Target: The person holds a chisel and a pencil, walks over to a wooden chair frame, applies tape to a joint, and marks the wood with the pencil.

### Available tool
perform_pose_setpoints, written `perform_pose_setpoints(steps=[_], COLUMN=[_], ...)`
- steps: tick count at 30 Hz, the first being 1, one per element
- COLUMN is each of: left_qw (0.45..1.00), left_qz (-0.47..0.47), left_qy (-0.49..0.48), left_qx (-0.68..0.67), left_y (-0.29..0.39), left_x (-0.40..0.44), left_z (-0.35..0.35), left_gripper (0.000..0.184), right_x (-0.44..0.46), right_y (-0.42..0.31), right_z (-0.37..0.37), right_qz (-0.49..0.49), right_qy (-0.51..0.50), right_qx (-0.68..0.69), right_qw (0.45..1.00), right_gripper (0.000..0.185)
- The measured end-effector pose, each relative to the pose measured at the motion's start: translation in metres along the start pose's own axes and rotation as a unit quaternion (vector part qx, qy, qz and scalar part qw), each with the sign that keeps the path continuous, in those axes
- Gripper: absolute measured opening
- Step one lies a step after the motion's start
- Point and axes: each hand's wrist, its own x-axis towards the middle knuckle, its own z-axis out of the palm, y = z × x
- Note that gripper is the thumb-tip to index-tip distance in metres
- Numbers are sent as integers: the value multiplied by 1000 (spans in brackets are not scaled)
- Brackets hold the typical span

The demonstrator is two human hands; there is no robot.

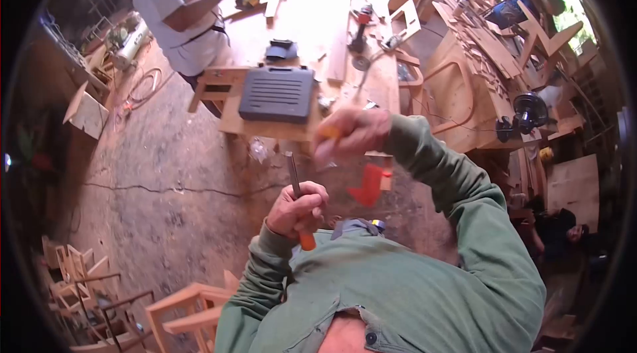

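- Foreground, center: my left grip (297, 210) is closed around a chisel-like tool (294, 170), its orange handle (306, 241) jutting from the fist toward my green shirt (398, 280).
- The tool's long axis runs near to far with a slight lean left; its metal tip points away from me, toward the worktop.
- My judgement on handling: a firm fist low on the handle, shaft steady, the other hand's fingers clear of the tip.
- Farther and to the right, my right grip (355, 135), caught in motion blur, is closed around an orange thing (330, 131) too smeared to name.
- Beyond, a black case (277, 94) lies on the near end of the worktop (312, 21).
- Far left, a co-worker (169, 14) stands beside it.
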Motion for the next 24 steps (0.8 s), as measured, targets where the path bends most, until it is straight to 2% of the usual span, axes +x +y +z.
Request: perform_pose_setpoints(steps=[2, 3, 4, 5, 6, 7, 9, 10, 12, 15, 18, 22, 23, 24], left_qw=[999, 999, 998, 997, 993, 997, 992, 983, 976, 966, 947, 922, 913, 901], left_qz=[28, 36, 45, 48, 66, 18, 11, 12, 42, 108, 171, 219, 237, 242], left_qy=[-9, -11, 21, 57, 85, 67, 79, 90, 122, 158, 213, 297, 310, 345], left_qx=[-41, 19, 24, 35, 52, 37, -94, -162, -175, -173, -166, -121, -122, -106], left_y=[27, 41, 51, 62, 79, 92, 115, 123, 133, 159, 202, 263, 278, 301], left_x=[-27, -38, -53, -74, -85, -101, -126, -143, -168, -186, -204, -223, -227, -231], left_z=[-29, -56, -73, -90, -110, -141, -167, -182, -219, -265, -295, -353, -368, -384], left_gripper=[16, 21, 25, 28, 31, 39, 45, 48, 51, 46, 40, 30, 28, 28], right_x=[34, 37, 46, 65, 84, 101, 141, 165, 216, 282, 344, 443, 473, 511], right_y=[93, 53, 47, 72, 56, 66, 84, 83, 62, 94, 86, 124, 131, 130], right_z=[-2, 30, 57, 86, 106, 126, 171, 186, 199, 189, 162, 122, 113, 104], right_qz=[33, 98, 158, 71, 87, 193, 173, 220, 243, 213, 187, 140, 127, 90], right_qy=[38, 6, -10, 14, 18, 14, 106, 118, 64, -18, 10, -86, -118, -99], right_qx=[4, 79, 181, 114, 91, 194, 184, 156, 160, 120, 86, -103, -133, -102], right_qw=[999, 992, 971, 991, 992, 962, 962, 956, 955, 970, 979, 981, 976, 986], right_gripper=[17, 17, 17, 15, 17, 20, 23, 27, 30, 31, 27, 27, 30, 32])
